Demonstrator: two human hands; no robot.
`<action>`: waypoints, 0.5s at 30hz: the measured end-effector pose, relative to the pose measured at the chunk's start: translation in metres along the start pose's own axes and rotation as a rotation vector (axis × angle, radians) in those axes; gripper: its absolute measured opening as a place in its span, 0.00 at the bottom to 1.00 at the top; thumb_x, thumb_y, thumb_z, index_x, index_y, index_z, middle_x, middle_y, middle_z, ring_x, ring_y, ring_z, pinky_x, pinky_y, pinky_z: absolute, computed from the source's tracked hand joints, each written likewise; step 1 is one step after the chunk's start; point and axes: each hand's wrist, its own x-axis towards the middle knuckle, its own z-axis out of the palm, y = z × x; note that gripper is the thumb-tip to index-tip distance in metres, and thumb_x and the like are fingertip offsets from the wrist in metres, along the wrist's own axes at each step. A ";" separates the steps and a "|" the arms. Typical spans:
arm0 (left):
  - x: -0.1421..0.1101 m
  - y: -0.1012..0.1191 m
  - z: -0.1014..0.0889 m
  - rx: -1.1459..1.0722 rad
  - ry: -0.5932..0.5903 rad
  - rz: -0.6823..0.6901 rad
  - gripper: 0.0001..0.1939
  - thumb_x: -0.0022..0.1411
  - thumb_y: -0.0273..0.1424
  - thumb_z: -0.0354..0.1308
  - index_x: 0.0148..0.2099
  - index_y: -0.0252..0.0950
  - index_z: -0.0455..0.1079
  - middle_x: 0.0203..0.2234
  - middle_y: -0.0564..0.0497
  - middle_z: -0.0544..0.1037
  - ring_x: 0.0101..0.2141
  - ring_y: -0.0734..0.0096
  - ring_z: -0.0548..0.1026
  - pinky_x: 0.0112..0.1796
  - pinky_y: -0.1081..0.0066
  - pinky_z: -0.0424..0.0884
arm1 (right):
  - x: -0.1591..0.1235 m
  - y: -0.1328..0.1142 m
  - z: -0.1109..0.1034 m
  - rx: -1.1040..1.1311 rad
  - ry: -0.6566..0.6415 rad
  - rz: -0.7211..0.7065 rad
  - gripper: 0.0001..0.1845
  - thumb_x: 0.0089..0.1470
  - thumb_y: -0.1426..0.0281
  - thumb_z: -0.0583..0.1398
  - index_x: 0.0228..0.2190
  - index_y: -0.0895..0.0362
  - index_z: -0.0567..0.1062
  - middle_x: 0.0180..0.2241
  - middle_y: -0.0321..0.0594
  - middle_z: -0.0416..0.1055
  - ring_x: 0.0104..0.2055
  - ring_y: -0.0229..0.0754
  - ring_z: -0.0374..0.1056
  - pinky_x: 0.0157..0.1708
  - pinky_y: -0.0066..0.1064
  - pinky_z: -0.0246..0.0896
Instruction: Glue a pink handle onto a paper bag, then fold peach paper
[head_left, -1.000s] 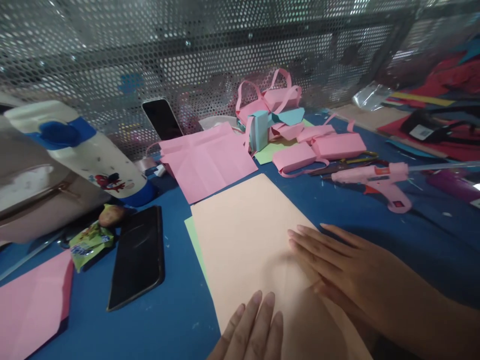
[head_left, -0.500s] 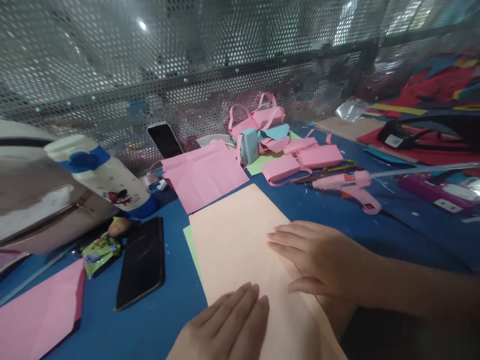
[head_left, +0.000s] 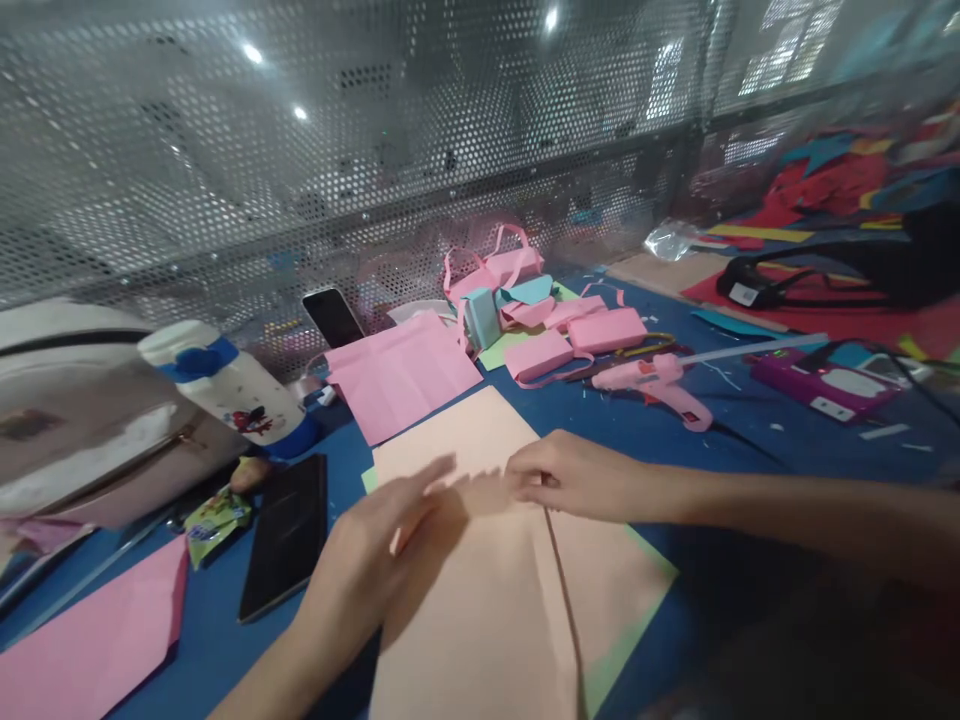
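A peach paper sheet (head_left: 472, 630) lies in front of me, with a narrow folded strip along its right side. Under it more peach paper (head_left: 615, 570) and the edge of a green sheet (head_left: 637, 635) stick out. My right hand (head_left: 562, 475) pinches the far edge of the top sheet near the strip, fingers curled. At the sheet's far left, my left hand (head_left: 367, 545) reaches over the paper with its fingers stretched and the thumb apart. Motion blurs the fingertips; whether they touch the paper is unclear.
Left are a black phone (head_left: 283, 535), a snack packet (head_left: 217, 522), a bottle (head_left: 232, 385), a backpack (head_left: 97, 410) and pink paper (head_left: 105, 625). Beyond lie a pink sheet (head_left: 405, 370), small paper bags (head_left: 607, 328) and a pink glue gun (head_left: 656, 380). A perforated panel (head_left: 375, 130) stands behind.
Both hands have moved to the far part of the peach paper. The right hand, flat before, now pinches the edge. The folded strip and the paper beneath now show; the view has shifted.
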 end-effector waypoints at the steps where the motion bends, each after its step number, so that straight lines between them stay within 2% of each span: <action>1: 0.004 -0.002 -0.001 -0.046 0.043 -0.071 0.23 0.66 0.33 0.53 0.63 0.44 0.61 0.53 0.46 0.75 0.51 0.61 0.75 0.47 0.65 0.74 | 0.001 0.001 -0.002 0.095 0.019 0.046 0.11 0.57 0.75 0.58 0.23 0.59 0.68 0.20 0.31 0.67 0.24 0.33 0.66 0.25 0.24 0.54; 3: 0.008 -0.008 -0.001 -0.169 0.101 -0.199 0.33 0.62 0.36 0.58 0.67 0.46 0.52 0.60 0.44 0.66 0.59 0.56 0.66 0.53 0.58 0.69 | 0.000 0.004 -0.004 0.298 0.039 0.150 0.10 0.57 0.73 0.58 0.24 0.58 0.68 0.17 0.30 0.67 0.20 0.33 0.66 0.21 0.22 0.56; 5: 0.006 -0.014 0.000 -0.315 0.112 -0.328 0.41 0.58 0.39 0.62 0.69 0.45 0.47 0.61 0.41 0.64 0.57 0.54 0.68 0.50 0.56 0.71 | -0.002 0.008 -0.005 0.456 0.035 0.231 0.07 0.56 0.71 0.58 0.26 0.58 0.70 0.18 0.32 0.69 0.20 0.35 0.68 0.20 0.22 0.60; 7: -0.001 -0.020 0.001 -0.472 0.065 -0.466 0.45 0.55 0.40 0.63 0.69 0.43 0.45 0.55 0.40 0.69 0.48 0.55 0.74 0.43 0.58 0.75 | -0.005 0.011 -0.005 0.541 0.023 0.265 0.06 0.55 0.70 0.58 0.28 0.59 0.70 0.19 0.34 0.71 0.20 0.37 0.70 0.19 0.23 0.63; 9: -0.009 -0.023 0.001 -0.599 -0.019 -0.559 0.46 0.54 0.41 0.64 0.69 0.40 0.46 0.45 0.43 0.75 0.42 0.57 0.77 0.40 0.59 0.76 | -0.007 0.013 -0.005 0.608 0.015 0.276 0.05 0.54 0.70 0.59 0.30 0.59 0.69 0.20 0.35 0.72 0.21 0.39 0.71 0.19 0.25 0.65; 12: -0.015 -0.024 -0.004 -0.658 -0.067 -0.594 0.45 0.54 0.40 0.65 0.68 0.38 0.49 0.33 0.50 0.76 0.37 0.60 0.77 0.40 0.60 0.75 | -0.011 0.014 -0.004 0.688 0.002 0.290 0.05 0.52 0.71 0.59 0.33 0.59 0.68 0.21 0.34 0.71 0.23 0.39 0.72 0.19 0.24 0.65; 15: -0.010 -0.022 -0.016 -0.624 -0.011 -0.569 0.43 0.53 0.40 0.64 0.67 0.38 0.52 0.30 0.54 0.74 0.36 0.63 0.76 0.39 0.63 0.75 | -0.013 0.012 -0.004 0.667 -0.062 0.243 0.11 0.49 0.75 0.59 0.37 0.59 0.70 0.29 0.36 0.73 0.28 0.38 0.73 0.24 0.24 0.66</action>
